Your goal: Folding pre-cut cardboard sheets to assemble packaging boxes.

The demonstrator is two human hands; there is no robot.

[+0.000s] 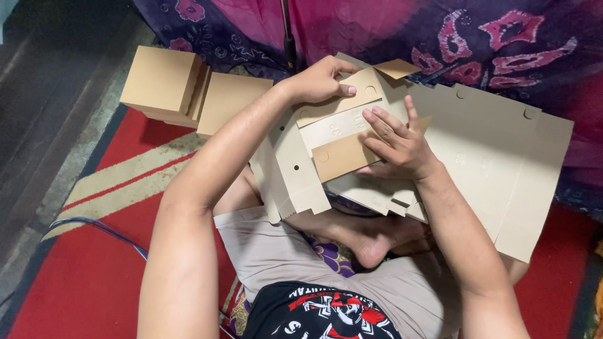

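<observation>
Over the person's crossed legs, a half-folded box blank (326,141) is being shaped. The left hand (323,81) presses on the panel at the blank's twelve o'clock edge, fingers flat and thumb tucked under, so that grip is clamped on the card. The right hand (396,141) lies spread over the brown flap at three o'clock, fingers apart and pushing down rather than pinching.

To do this well, I'd judge the left hand should keep the upper panel pinned while the right runs the flap along its crease, with the round holes lined up so the walls meet square.

At three o'clock of the hands a stack of flat blanks (502,163) leans on a purple patterned cloth (440,37). At ten o'clock two finished boxes (188,88) sit on the red rug (94,276), well apart from the work. A loose side panel hanging at seven o'clock and the knees beneath may crowd the fold.
</observation>
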